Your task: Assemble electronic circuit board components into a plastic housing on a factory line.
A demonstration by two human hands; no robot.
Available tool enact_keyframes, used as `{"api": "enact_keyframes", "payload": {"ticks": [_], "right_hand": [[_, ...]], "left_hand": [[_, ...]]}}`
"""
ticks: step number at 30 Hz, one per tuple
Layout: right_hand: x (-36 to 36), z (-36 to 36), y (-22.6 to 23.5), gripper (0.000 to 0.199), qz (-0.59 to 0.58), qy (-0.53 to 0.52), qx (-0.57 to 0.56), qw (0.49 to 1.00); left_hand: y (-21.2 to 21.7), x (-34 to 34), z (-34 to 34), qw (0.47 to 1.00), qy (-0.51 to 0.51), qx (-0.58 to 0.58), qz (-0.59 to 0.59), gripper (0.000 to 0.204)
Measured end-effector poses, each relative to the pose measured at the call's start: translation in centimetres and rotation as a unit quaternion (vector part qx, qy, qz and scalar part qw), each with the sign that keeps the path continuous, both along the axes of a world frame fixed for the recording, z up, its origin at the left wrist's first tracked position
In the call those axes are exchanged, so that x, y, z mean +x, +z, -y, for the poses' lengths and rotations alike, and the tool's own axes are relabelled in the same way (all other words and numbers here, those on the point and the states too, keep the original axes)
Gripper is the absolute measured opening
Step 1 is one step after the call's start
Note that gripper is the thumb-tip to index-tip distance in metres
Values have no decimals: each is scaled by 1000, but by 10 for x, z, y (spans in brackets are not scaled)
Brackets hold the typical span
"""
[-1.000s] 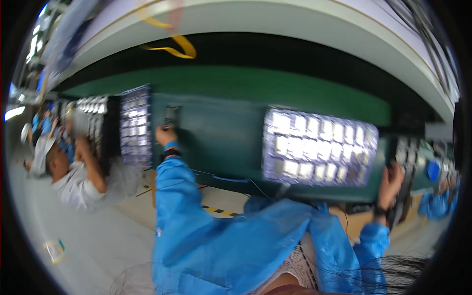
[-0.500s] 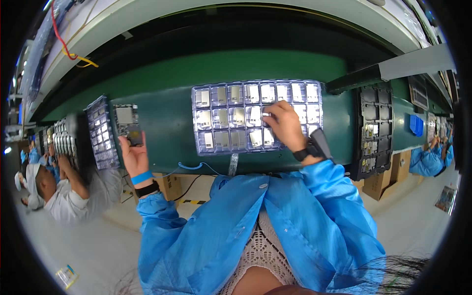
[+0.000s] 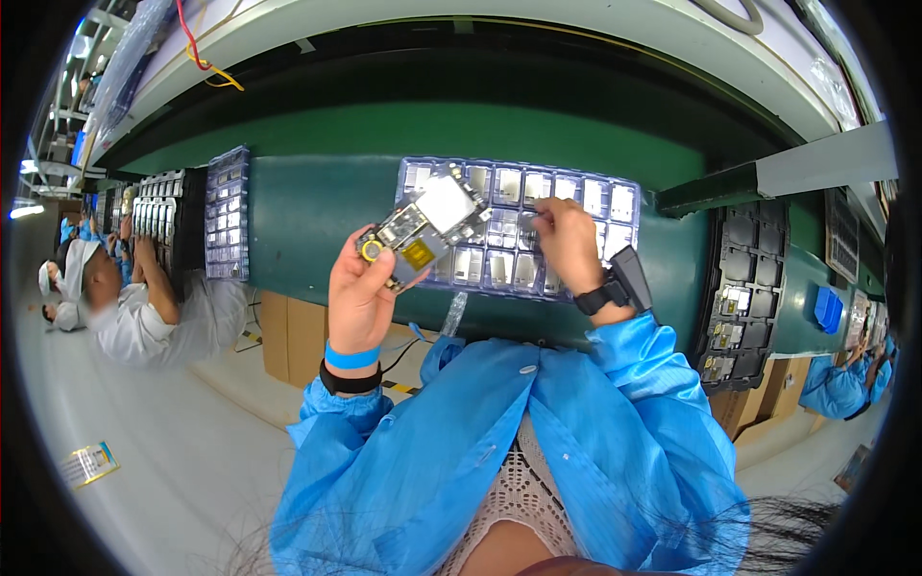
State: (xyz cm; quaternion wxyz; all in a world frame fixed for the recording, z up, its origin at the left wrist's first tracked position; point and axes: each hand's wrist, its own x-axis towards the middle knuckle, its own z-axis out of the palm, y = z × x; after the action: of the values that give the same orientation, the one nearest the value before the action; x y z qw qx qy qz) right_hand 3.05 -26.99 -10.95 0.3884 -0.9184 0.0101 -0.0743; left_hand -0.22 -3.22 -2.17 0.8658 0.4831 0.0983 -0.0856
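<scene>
My left hand (image 3: 362, 288) grips a circuit board (image 3: 423, 230) by its lower end, thumb on top. The board is tilted, with a large bright silver plate at its upper end and a yellow patch near my thumb. It hangs over the left part of a clear plastic tray (image 3: 633, 213), hiding some compartments. My right hand (image 3: 569, 238) is above the middle of that tray, thumb and fingers pinched on a small flat metal piece (image 3: 529, 225). Similar silver pieces (image 3: 594, 198) lie in the tray's compartments.
Another clear tray (image 3: 228, 216) stands to the left and a black tray (image 3: 740, 288) with several boards to the right. A grey-and-green bar (image 3: 711, 190) juts in from the right. A co-worker in white (image 3: 144, 298) sits at the left. A blue bin (image 3: 828, 309) is far right.
My left hand has brought the circuit board from the left, beside the other clear tray, to over the middle tray, and turned it. My right hand stays over the tray, still pinching.
</scene>
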Motion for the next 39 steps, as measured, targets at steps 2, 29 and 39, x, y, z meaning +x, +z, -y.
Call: {"api": "enact_keyframes", "payload": {"ticks": [2,29,39], "right_hand": [[-4,15,16,11,3,-24,68,997],[-63,41,106,10,-81,-73,406,907],[-63,44,105,10,-81,-74,387,916]], "left_hand": [[4,1,14,999,-20,25,1,31],[14,-12,114,970,-241,17,-17,33],[16,-10,119,963,-265,45,-14,34]]}}
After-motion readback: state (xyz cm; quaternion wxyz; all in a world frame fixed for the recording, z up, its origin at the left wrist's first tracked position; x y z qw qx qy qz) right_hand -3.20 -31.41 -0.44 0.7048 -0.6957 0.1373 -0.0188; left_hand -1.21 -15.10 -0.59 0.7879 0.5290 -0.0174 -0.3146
